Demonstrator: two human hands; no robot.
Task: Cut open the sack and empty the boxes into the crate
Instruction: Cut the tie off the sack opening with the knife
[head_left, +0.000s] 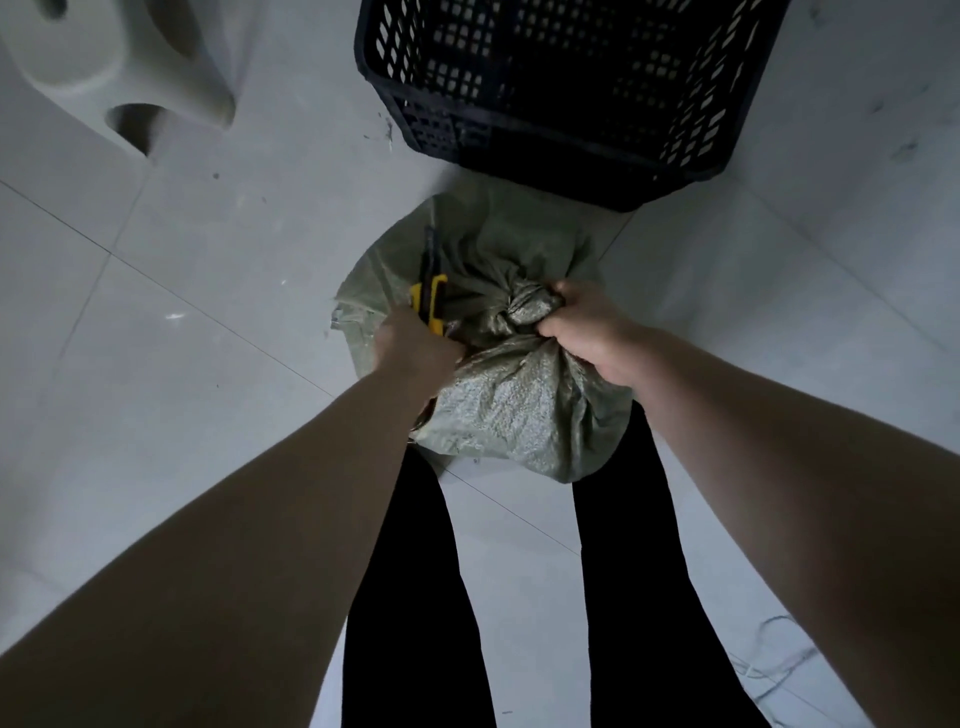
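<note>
we stand over the green woven sack (511, 410), which sits on the tiled floor (208, 291) between our legs, just short of the black crate (561, 88). the crate looks empty from here; its far part is out of frame.

right hand (592, 332): fingers curled shut around the knotted neck of the sack, bunching the weave inside the fist. judgement: this grip pulls the fabric taut and steadies the sack so the blade meets tension, not slack.

left hand (410, 348): closed around the yellow utility knife (431, 301), fingers wrapped on the handle. the dark blade end points away from the fingers, lying over the sack's shoulder just left of the knot. we cannot tell whether the edge is touching the weave.

no cut is visible yet; boxes are hidden inside. a pale stool (130, 67) stands well apart, beyond the left fingers.

risk: the blade works close to the gripping hand.
</note>
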